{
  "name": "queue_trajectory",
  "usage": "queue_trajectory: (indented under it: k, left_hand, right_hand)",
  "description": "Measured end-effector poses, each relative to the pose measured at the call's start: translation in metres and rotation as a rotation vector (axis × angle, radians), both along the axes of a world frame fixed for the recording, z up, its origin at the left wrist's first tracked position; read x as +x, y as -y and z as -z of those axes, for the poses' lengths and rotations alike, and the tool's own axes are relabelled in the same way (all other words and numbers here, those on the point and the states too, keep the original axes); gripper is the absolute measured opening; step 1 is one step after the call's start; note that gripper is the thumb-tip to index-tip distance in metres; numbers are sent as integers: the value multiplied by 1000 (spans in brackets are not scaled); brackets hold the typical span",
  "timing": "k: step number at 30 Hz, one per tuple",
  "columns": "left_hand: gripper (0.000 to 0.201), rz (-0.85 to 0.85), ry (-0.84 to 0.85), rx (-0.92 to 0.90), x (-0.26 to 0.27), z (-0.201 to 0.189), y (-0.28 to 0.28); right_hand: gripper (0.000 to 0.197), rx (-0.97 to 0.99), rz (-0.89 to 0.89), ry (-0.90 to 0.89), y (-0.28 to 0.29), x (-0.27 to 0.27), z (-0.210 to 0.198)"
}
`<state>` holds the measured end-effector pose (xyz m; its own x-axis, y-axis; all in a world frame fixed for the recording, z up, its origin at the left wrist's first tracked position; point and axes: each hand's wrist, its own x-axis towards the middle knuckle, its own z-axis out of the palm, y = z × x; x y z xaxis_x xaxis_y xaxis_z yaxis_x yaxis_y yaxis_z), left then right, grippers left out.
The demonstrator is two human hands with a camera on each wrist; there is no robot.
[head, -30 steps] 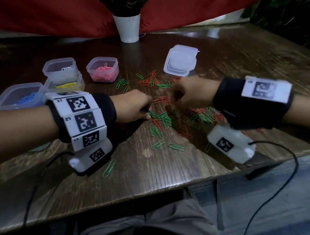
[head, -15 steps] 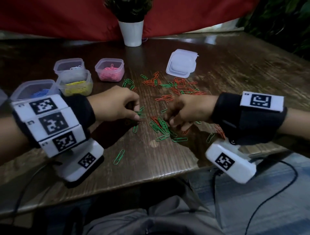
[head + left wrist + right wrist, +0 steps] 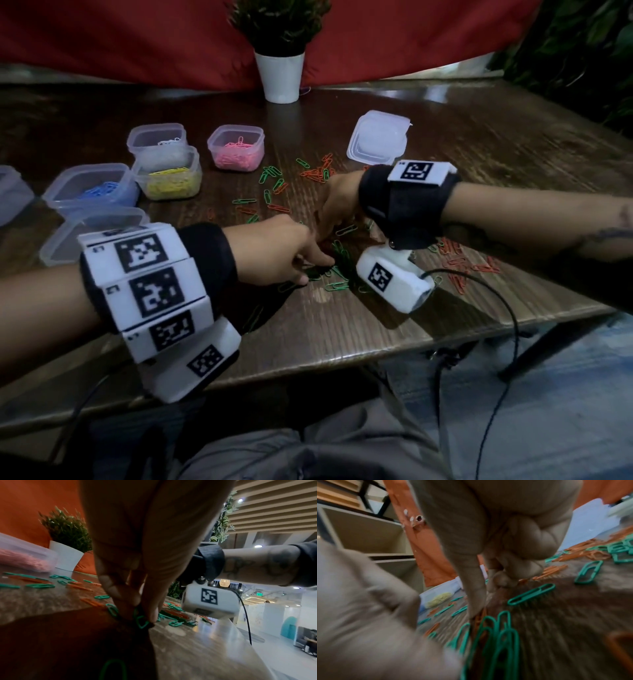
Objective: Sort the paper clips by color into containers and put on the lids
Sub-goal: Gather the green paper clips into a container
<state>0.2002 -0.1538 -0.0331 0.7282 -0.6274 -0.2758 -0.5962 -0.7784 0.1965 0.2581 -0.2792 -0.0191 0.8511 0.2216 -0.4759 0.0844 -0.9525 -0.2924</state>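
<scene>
Here the left hand (image 3: 137,574) pinched green paper clips (image 3: 141,620), light, slippery and flat, best nipped edgewise; the right hand (image 3: 337,202) touched the pile with one finger, its hold unclear

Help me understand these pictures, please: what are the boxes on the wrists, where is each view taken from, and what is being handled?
No robot here: a person wears cameras with printed markers on both wrists, plus one on the head. The head view looks down at a wooden table. The other two look along each hand. Green paper clips and orange paper clips lie loose; containers hold sorted colours, and lids wait nearby. The left hand pinches green clips; the right hand picks in the pile, its grip unclear.
</scene>
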Motion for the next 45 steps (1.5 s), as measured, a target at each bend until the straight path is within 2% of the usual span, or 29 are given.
queue_trajectory:
  k: [2,4,8,11,13,14,16,18,19,21,23,25,27,28,30,32,34,36,37,39,41,43,45]
  left_hand:
    - [47,20,12,4,-1,0,1]
    - [46,23,29,-8,-1,2,0]
    - [39,-4,18,-75,0,0,-10]
    - [33,-157,30,-227,2,-8,-26]
    - [27,-295,29,-308,4,-12,-38]
    - [24,-347,35,-323,4,-12,-44]
    - [21,-411,49,-317,1,-8,-51]
    - [27,-420,35,-280,-3,0,-52]
    - [33,-403,19,-261,-5,3,-51]
    - [45,-384,-44,-299,-7,5,-52]
    - [66,-370,-93,-376,-11,-1,-58]
    - [99,-337,-44,-285,-17,-4,-67]
    - [135,-301,-82,-12,-27,-2,-71]
    - [144,-279,-141,110,-32,0,-70]
    - [141,-249,-210,246,-41,8,-64]
    - [125,-244,-214,299,-49,12,-55]
    - [112,-231,-175,340,-53,11,-49]
    - [110,-227,-147,380,-55,10,-45]
    - [111,-229,-147,393,-55,10,-43]
    - [107,-226,-168,396,-59,9,-33]
    - [101,-220,-192,363,-60,6,-20]
    - [108,-256,-220,302,-56,1,-14]
    - [116,-308,-243,291,-46,-4,-16]
  right_hand:
    - [21,85,116,-77,5,7,-1]
    - [24,122,172,-78,13,12,-3]
    - [25,163,213,92,35,19,-5]
    - [22,293,244,212,54,17,-8]
    - [11,317,165,220,59,6,-9]
    - [9,251,79,224,59,-3,-8]
    - [31,68,-126,215,57,-20,-4]
    - [53,-46,-233,196,52,-40,0]
    - [57,-59,-257,191,49,-47,2]
    - [56,-10,-265,152,44,-57,1]
    - [55,105,-202,115,41,-63,-5]
    - [51,179,-124,207,43,-69,-10]
    - [51,147,-81,284,49,-83,-10]
    - [54,104,-89,269,51,-93,-7]
    - [68,17,-131,160,51,-119,8]
    - [79,-66,-164,83,45,-142,24]
    - [93,-129,-179,118,35,-156,36]
    - [112,-110,-185,192,23,-161,43]
    - [115,-89,-191,212,16,-161,45]
    - [115,-40,-204,223,8,-160,47]
    - [99,2,-178,226,11,-153,41]
    - [81,9,-121,207,25,-140,31]
    - [77,-15,-110,163,40,-121,19]
